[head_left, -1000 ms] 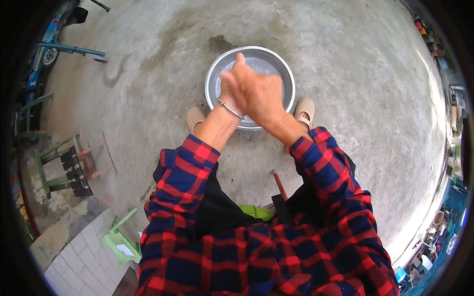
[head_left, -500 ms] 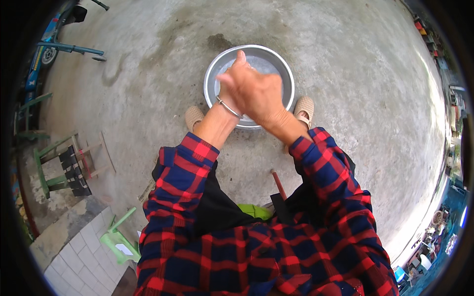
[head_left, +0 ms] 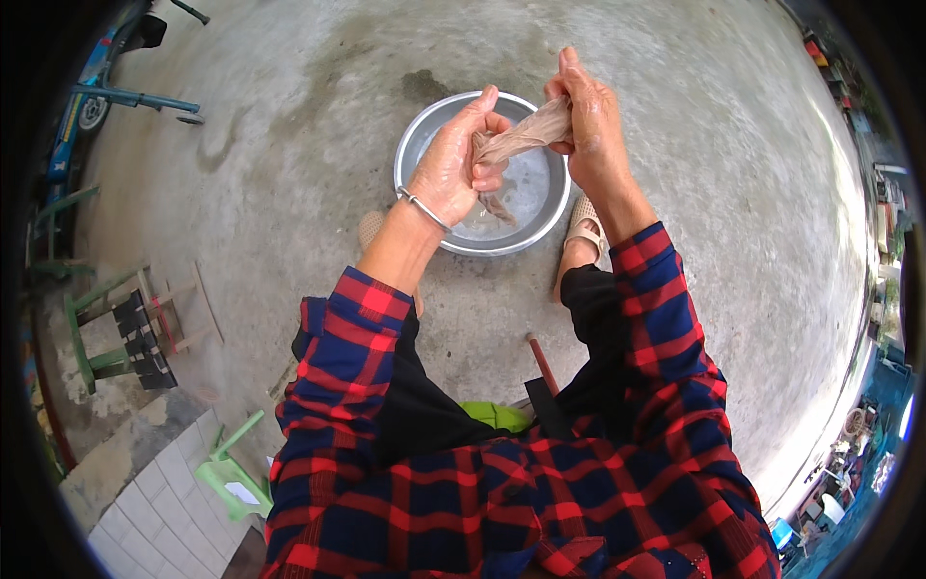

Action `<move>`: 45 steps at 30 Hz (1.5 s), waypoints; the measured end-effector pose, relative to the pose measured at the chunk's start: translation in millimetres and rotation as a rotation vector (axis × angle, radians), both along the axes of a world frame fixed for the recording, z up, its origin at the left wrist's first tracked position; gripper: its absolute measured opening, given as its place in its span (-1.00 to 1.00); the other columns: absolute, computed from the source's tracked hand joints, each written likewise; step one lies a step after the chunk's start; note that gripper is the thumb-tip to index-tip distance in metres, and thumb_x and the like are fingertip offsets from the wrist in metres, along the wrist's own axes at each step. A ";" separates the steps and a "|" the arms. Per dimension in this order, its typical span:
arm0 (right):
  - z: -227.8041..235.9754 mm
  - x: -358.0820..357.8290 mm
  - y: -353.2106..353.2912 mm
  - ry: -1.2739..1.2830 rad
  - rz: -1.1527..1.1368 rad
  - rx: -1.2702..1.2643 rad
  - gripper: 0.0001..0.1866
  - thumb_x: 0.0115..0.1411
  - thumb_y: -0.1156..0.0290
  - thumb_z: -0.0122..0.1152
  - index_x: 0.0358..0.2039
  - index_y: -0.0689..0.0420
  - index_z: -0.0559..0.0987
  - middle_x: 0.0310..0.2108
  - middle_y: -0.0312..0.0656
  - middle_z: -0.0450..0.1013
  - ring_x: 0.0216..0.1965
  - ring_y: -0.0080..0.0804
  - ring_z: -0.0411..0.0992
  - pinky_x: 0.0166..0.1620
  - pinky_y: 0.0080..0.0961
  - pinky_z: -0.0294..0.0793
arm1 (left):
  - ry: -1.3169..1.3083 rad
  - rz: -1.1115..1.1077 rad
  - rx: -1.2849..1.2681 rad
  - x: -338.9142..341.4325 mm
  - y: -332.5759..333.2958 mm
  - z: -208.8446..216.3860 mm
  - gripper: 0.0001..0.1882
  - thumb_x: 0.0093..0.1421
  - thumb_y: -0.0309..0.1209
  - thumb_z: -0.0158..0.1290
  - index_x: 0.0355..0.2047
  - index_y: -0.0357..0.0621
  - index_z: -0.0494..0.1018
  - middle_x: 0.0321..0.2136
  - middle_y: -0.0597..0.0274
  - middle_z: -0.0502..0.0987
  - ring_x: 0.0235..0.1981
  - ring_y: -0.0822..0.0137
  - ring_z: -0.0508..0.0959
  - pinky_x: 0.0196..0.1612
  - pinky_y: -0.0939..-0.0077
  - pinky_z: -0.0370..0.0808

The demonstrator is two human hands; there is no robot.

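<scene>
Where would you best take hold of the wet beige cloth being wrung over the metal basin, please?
Probably at the loose tail of the wet beige cloth, coming from below, over the metal basin. The twisted upper stretch is already taken up between the left hand and the right hand, so only the dangling lower end under the left hand is free.

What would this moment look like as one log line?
left hand: grips wet cloth | right hand: grips the other end | cloth: stretched, twisted | below: metal basin on concrete floor
</scene>
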State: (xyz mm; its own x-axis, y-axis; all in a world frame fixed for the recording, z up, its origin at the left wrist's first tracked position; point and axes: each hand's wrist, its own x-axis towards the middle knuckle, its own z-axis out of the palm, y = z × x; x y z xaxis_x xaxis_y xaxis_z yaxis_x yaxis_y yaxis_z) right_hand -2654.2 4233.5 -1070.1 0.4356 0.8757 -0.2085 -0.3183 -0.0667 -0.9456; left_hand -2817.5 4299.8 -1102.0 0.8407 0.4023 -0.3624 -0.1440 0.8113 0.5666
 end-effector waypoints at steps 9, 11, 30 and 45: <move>10.3 25.8 -4.4 0.076 0.348 -0.011 -0.75 0.10 0.33 0.25 -0.28 0.23 0.57 -0.52 -0.32 0.43 -0.61 -0.60 0.25 -0.53 -0.67 0.21 | 0.157 -0.021 0.378 -7.6 15.7 28.7 -0.77 0.13 -0.28 0.17 -0.33 -0.17 0.48 -0.45 0.39 0.38 -0.51 0.59 0.30 -0.60 0.77 0.11; 15.2 28.3 -8.3 0.001 0.409 -0.078 -0.78 0.08 0.34 0.28 -0.32 0.20 0.56 -0.50 -0.32 0.45 -0.58 -0.61 0.28 -0.52 -0.66 0.22 | 0.129 0.008 0.345 -12.2 21.1 29.5 -0.81 0.13 -0.33 0.16 -0.35 -0.18 0.48 -0.45 0.36 0.38 -0.47 0.56 0.32 -0.60 0.74 0.14; 11.2 23.1 -7.2 0.242 0.089 0.079 -0.86 0.09 0.45 0.12 -0.32 0.15 0.54 -0.23 -0.09 0.54 -0.23 -0.40 0.49 -0.32 -0.49 0.47 | -0.079 0.109 0.173 -19.2 33.1 29.5 -0.84 0.19 -0.47 0.10 -0.22 -0.23 0.48 -0.41 0.38 0.45 -0.53 0.64 0.29 -0.63 0.77 0.14; 13.4 6.6 -1.3 0.136 0.286 0.127 -0.87 0.21 0.34 0.18 -0.30 0.10 0.57 -0.39 -0.33 0.54 -0.40 -0.66 0.48 -0.39 -0.72 0.45 | 0.055 0.078 0.481 -11.1 21.8 41.7 -0.72 0.12 -0.50 0.15 -0.14 -0.29 0.46 -0.39 0.36 0.48 -0.57 0.68 0.24 -0.54 0.83 0.15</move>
